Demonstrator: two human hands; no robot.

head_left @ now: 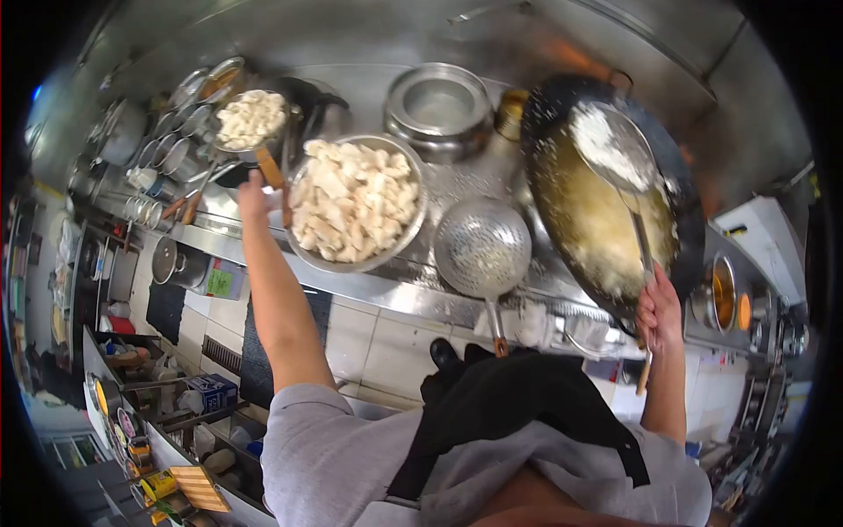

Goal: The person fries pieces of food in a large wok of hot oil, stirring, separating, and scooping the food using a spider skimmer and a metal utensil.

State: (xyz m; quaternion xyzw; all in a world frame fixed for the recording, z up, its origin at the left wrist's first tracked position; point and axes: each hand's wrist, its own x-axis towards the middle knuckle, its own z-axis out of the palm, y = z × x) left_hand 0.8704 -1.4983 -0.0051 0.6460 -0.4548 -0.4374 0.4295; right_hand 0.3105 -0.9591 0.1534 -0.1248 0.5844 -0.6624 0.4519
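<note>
My right hand [659, 309] is closed round the handle of a skimmer [630, 149]. White, powdery-looking stuff lies in the skimmer, over a large dark wok [541, 158] of bubbling yellowish oil. My left hand [255, 195] is beside a wooden handle [270, 169], below a round strainer or pan heaped with pale pieces [251, 119]. Its fingers are small and blurred, so their grip is unclear. To its right stands a metal bowl [420, 215] filled with pale, coated-looking pieces [351, 200].
A perforated ladle [483, 246] rests on the counter between bowl and wok, its handle over the front edge. Behind it stands a round metal pot [439, 101]. Pots and ladles crowd the left; a metal bowl [722, 294] with orange contents stands right of the wok.
</note>
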